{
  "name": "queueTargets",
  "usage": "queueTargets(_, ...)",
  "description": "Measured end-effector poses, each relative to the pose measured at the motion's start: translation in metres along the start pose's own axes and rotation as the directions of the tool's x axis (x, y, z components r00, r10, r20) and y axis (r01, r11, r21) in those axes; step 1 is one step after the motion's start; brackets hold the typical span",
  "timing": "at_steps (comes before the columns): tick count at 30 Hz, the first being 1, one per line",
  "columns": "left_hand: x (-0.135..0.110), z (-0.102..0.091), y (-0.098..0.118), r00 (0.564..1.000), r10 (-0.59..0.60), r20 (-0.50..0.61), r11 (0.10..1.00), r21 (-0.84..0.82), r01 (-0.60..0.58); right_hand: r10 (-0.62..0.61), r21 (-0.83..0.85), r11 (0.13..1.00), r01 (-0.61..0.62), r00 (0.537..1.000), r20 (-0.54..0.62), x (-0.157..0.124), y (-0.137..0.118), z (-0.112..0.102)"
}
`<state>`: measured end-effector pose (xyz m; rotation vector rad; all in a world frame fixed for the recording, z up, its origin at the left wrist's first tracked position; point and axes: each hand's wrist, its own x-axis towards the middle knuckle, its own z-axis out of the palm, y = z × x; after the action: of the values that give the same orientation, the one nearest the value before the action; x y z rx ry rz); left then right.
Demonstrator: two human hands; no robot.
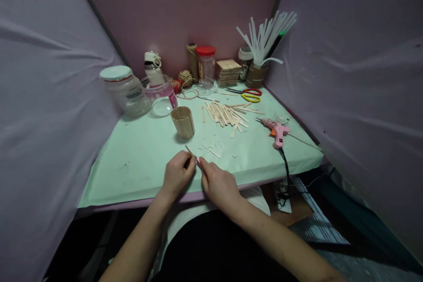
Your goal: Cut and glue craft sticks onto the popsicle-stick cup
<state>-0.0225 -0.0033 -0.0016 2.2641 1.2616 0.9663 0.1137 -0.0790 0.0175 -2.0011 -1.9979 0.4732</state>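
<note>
My left hand (178, 172), near the table's front edge, is closed on a wooden craft stick (188, 150), whose end sticks out past the fingers. My right hand (220, 183) grips a small pink craft knife (198, 162), its tip meeting the stick; the blade is mostly hidden by the fingers. Just beyond the hands stands a round cup made of craft sticks (183, 123). Thin shavings and a narrow sliver of wood (211, 151) lie on the green cloth to the right. Farther back is a loose pile of craft sticks (226, 114).
A pink glue gun (277, 131) lies at the right, its black cord dropping over the edge. Red-and-yellow scissors (249, 94) rest behind the pile. Along the back are jars (206, 68), twine (185, 78), stacked wooden squares (228, 72) and a holder of glue sticks (257, 75). Cloth walls enclose the table.
</note>
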Motion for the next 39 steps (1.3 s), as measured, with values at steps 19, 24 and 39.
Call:
queueTargets(19,-0.0016,0.0005,0.0014,0.993,0.02,-0.115,0.999,-0.047,-0.025,-0.002,-0.098,0.995,0.004,1.0,0.019,-0.0016,-0.0027,0.0021)
queueTargets(24,-0.0027,0.0004,0.002,0.988,0.035,-0.148,0.998,-0.037,-0.041,0.001,-0.091,0.996,0.002,0.999,0.035,-0.0012,-0.0025,0.0012)
queueTargets(39,-0.004,0.0007,0.0005,0.994,0.035,-0.103,0.999,0.0,-0.035,0.016,-0.076,0.997,-0.015,1.0,0.014,-0.0026,-0.0035,-0.0015)
